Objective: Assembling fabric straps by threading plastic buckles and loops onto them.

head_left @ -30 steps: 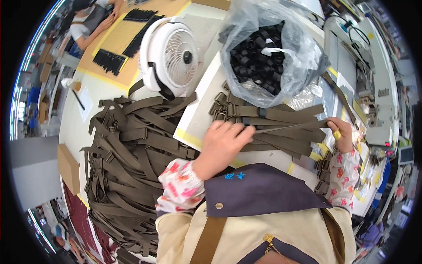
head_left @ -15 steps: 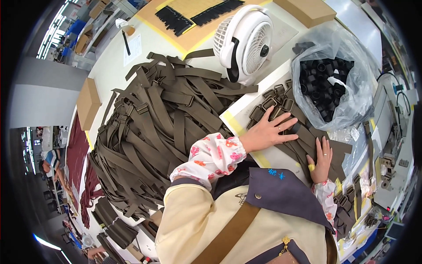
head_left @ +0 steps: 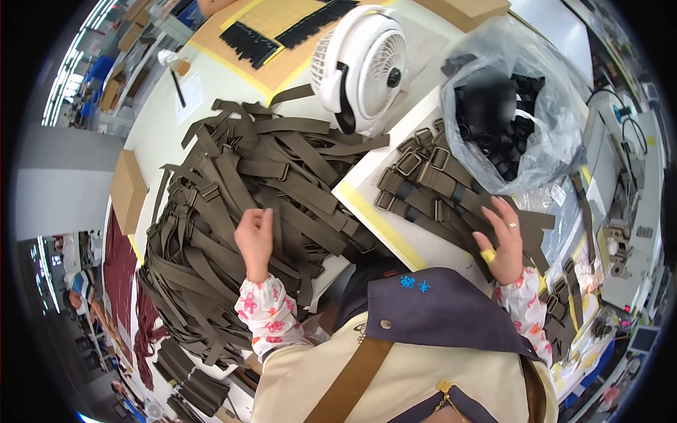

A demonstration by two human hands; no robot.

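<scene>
White bench (head_left: 159,134), brown strap pile (head_left: 211,243) heaped left, likely for easy reach; buckled straps (head_left: 446,185) grouped right, perhaps for order. Left hand (head_left: 254,238) curls over the pile, grip unclear; right hand (head_left: 503,247), fingers spread, seemingly steadies the straps.

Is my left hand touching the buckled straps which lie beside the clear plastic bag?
Apart: in the head view, a yellow board edge lies between your left hand and those buckled straps.

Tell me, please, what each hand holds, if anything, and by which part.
I cannot tell for the left hand, curled; the right hand, open over straps, holds nothing.
</scene>
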